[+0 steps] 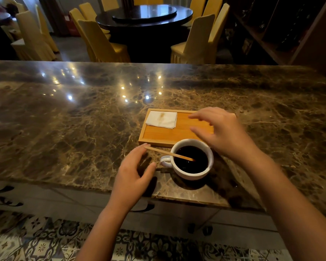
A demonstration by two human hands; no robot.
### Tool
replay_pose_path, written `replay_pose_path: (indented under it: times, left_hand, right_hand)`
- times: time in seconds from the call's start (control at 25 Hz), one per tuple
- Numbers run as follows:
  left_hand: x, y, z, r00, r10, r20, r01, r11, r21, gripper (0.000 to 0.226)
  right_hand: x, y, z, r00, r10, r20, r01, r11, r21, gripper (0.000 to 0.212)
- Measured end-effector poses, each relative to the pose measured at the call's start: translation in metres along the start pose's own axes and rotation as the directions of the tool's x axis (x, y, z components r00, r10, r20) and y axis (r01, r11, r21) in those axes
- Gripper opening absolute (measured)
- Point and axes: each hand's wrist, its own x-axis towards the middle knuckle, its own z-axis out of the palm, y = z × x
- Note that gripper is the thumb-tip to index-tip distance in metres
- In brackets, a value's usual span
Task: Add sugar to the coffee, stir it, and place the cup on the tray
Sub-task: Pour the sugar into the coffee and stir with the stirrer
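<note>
1. The left hand [132,172] is open, thumb and fingers spread. Its fingertip touches, or nearly touches, the outer end of the wooden stirrer [169,153]; I cannot tell whether it pinches it.
2. The stirrer's long axis runs from that fingertip rightward and slightly toward the person, sloping down over the rim into the coffee [191,160].
3. The cup [192,173] stands on the marble counter [83,129], just right of the left hand, its handle [165,161] pointing at that hand's thumb.
4. The right hand [222,132] hovers open and empty just beyond and above the cup's far right rim, fingers curved over the tray.
5. The wooden tray [158,135] lies just beyond the cup, away from the person, nearly touching it. It holds a stained folded napkin [161,119] in its far left corner; the rest that shows is bare.
6. Judgement: both hands are near; the left is closer to handle and stirrer.
</note>
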Motion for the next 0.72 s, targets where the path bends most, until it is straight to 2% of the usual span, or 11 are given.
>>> replay_pose_path:
  times: [0.04, 0.16, 0.24, 0.36, 0.52, 0.72]
  left_hand:
    - [0.002, 0.006, 0.002, 1.0, -0.021, 0.017, 0.022, 0.995, -0.093, 0.039]
    - [0.009, 0.017, 0.01, 0.973, -0.178, 0.148, 0.216, 0.928, -0.302, 0.021]
    - [0.01, 0.017, 0.012, 0.952, -0.224, 0.208, 0.287, 0.887, -0.36, 0.015]
    - [0.012, 0.012, 0.011, 0.941, -0.222, 0.256, 0.315, 0.853, -0.417, 0.018]
    - [0.017, 0.01, 0.01, 0.919, -0.21, 0.334, 0.367, 0.764, -0.531, 0.021]
    - [0.023, 0.007, 0.006, 0.903, -0.149, 0.404, 0.367, 0.758, -0.54, 0.016]
  right_hand:
    - [0.005, -0.016, 0.003, 0.998, -0.047, 0.052, 0.045, 0.998, 0.034, 0.029]
    - [0.017, -0.049, 0.02, 0.96, -0.149, 0.238, 0.145, 0.989, 0.035, 0.03]
    - [0.022, -0.057, 0.031, 0.924, -0.161, 0.348, 0.176, 0.984, -0.01, 0.028]
    - [0.023, -0.061, 0.041, 0.883, -0.14, 0.448, 0.18, 0.983, -0.048, 0.016]
    - [0.022, -0.061, 0.046, 0.892, -0.116, 0.437, 0.158, 0.986, -0.06, 0.007]
    - [0.022, -0.047, 0.029, 0.949, -0.075, 0.307, 0.055, 0.996, 0.072, 0.006]
